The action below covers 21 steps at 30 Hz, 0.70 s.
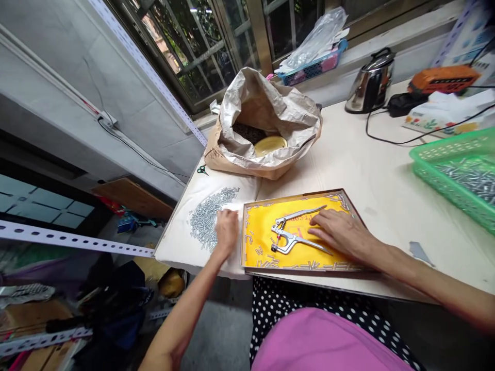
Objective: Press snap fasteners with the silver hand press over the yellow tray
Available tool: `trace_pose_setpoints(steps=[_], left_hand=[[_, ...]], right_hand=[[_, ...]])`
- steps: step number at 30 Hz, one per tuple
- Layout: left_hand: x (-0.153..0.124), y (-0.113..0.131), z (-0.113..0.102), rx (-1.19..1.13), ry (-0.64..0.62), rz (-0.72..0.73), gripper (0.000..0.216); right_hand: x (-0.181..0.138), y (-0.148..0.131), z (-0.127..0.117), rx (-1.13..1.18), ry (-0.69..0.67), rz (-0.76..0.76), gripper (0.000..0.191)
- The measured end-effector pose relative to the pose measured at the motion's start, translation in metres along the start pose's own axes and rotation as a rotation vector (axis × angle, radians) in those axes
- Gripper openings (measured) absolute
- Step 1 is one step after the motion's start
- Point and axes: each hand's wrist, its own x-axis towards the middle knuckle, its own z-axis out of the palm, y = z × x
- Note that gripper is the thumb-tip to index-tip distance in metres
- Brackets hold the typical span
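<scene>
A shallow yellow tray (258,225) with a brown rim lies at the table's front edge, with small metal pieces along its sides. Metal pliers (291,238) lie in its middle. My right hand (340,233) rests flat in the tray, fingers stretched toward the pliers' handles and touching or nearly touching them. My left hand (226,230) is left of the tray, fingers curled down on a white sheet at the edge of a heap of small grey metal pieces (208,216). What those fingers hold, if anything, is hidden.
A crumpled paper sack (266,111) with dark bits and a yellow bowl (269,145) stands behind the tray. A green basket (456,170) of metal pieces sits at right. A kettle (370,82), cables and an orange tool (444,78) are at the back. Small scissors (201,169) lie left.
</scene>
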Motion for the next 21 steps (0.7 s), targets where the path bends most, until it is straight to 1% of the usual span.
trace_pose_setpoints(steps=[1, 3, 5, 7, 10, 12, 15, 17, 19, 21], left_hand=[[0.006, -0.021, -0.002, 0.080, -0.029, -0.053, 0.029], [0.015, -0.055, -0.003, 0.223, -0.119, -0.086, 0.031], [0.020, -0.076, 0.000, 0.328, -0.194, -0.076, 0.032], [0.023, -0.087, 0.004, 0.390, -0.230, -0.043, 0.033], [0.031, -0.091, 0.007, 0.414, -0.252, 0.018, 0.030], [0.037, -0.092, 0.007, 0.405, -0.279, 0.044, 0.028], [0.045, -0.095, 0.005, 0.384, -0.320, 0.077, 0.028], [0.047, -0.096, 0.003, 0.355, -0.323, 0.087, 0.028], [0.046, -0.090, -0.001, 0.283, -0.296, 0.069, 0.026], [0.040, -0.074, -0.006, 0.131, -0.242, 0.034, 0.024]], right_hand=[[-0.005, -0.007, 0.004, 0.015, -0.019, 0.000, 0.027], [-0.012, -0.019, 0.015, 0.023, -0.045, 0.010, 0.026], [-0.013, -0.029, 0.024, 0.026, -0.054, 0.017, 0.023], [-0.010, -0.035, 0.029, 0.018, -0.065, 0.014, 0.020], [-0.005, -0.038, 0.029, -0.027, -0.097, -0.021, 0.018], [-0.004, -0.039, 0.025, -0.054, -0.099, -0.072, 0.019], [-0.007, -0.040, 0.017, -0.065, -0.062, -0.147, 0.022], [-0.010, -0.041, 0.012, -0.060, -0.034, -0.169, 0.023], [-0.013, -0.041, 0.008, -0.056, -0.010, -0.164, 0.025], [-0.014, -0.039, 0.004, -0.058, -0.001, -0.143, 0.025]])
